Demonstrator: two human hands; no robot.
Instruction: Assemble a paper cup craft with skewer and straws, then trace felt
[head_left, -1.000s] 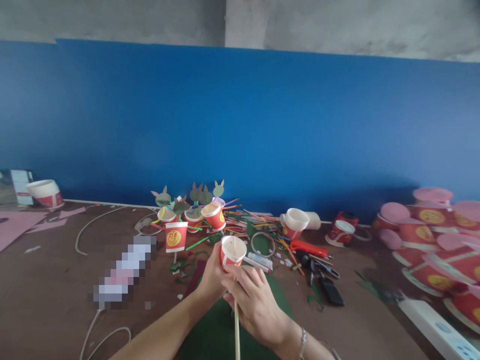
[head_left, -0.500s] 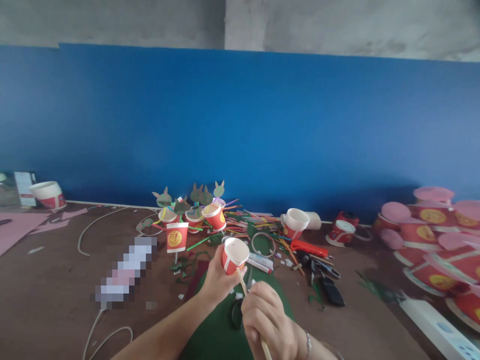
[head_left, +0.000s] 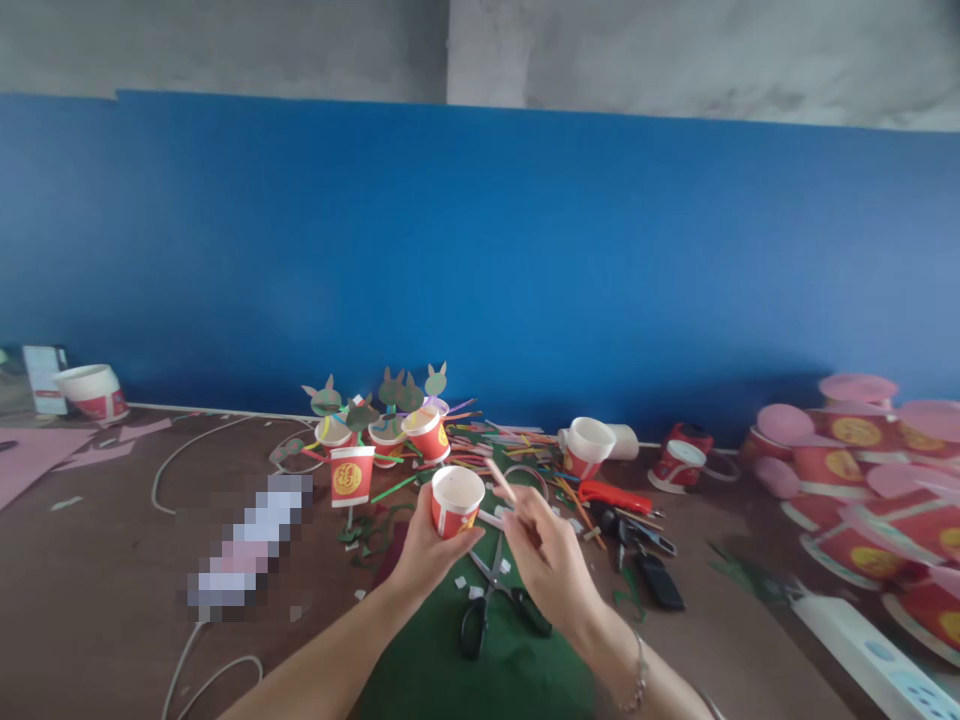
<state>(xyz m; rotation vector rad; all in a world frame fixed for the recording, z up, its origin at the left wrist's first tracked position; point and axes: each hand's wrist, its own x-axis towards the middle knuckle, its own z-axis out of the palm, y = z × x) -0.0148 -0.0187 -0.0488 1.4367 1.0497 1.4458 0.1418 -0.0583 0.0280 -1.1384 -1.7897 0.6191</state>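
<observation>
Squeezing too hard could dent the cup point(head_left: 455, 512), and a slip of the stick point(head_left: 500, 481) could pierce its wall. Beyond the scissors point(head_left: 493, 582), the left hand's point(head_left: 429, 556) grip curls around the cup, mouth up; the right hand's point(head_left: 547, 548) pinches the stick, forearm slanting inward.

A red cup point(head_left: 456, 502) opens upward beside a slanted pale stick point(head_left: 501, 481).

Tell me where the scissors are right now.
In the head view, the scissors lie open on the green sheet, low and slightly right of centre, just below the paper cup in the left hand.
</observation>
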